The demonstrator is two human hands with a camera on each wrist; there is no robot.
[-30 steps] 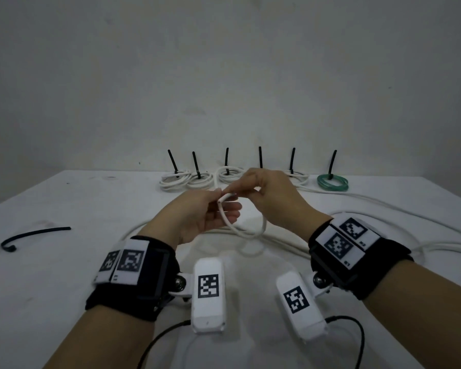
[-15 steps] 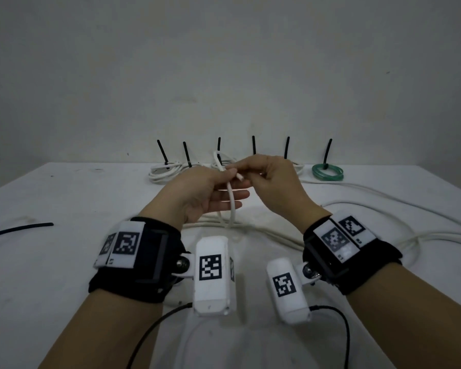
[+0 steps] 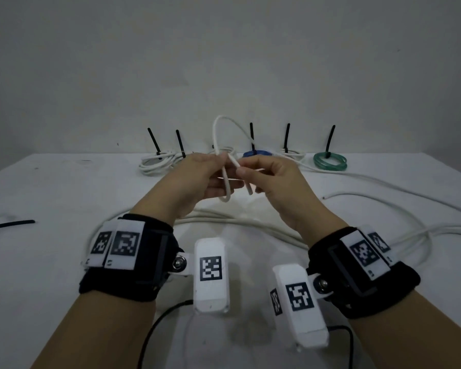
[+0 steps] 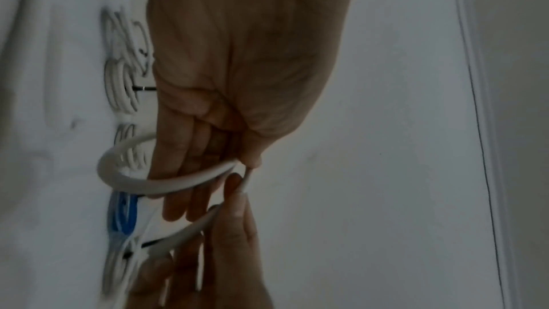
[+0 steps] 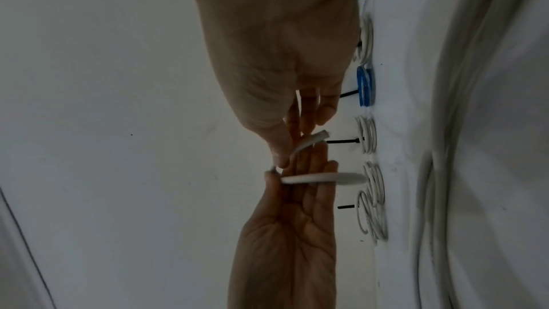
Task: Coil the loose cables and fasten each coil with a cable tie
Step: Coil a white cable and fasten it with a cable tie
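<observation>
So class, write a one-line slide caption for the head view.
Left hand and right hand pinch a white cable into a loop above the table.

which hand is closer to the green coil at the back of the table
Right. The right hand is raised over the table just left of and nearer the camera than the green coil; the left hand is farther left, beyond it.

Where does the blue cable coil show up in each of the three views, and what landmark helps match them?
Head: blue coil at the table's far edge, just behind the right hand.
Left wrist: blurred, lower left, beside the left hand's fingers.
Right wrist: right of centre, past the right hand's fingertips.
Shared landmark: the white cable pinched by both hands.
</observation>
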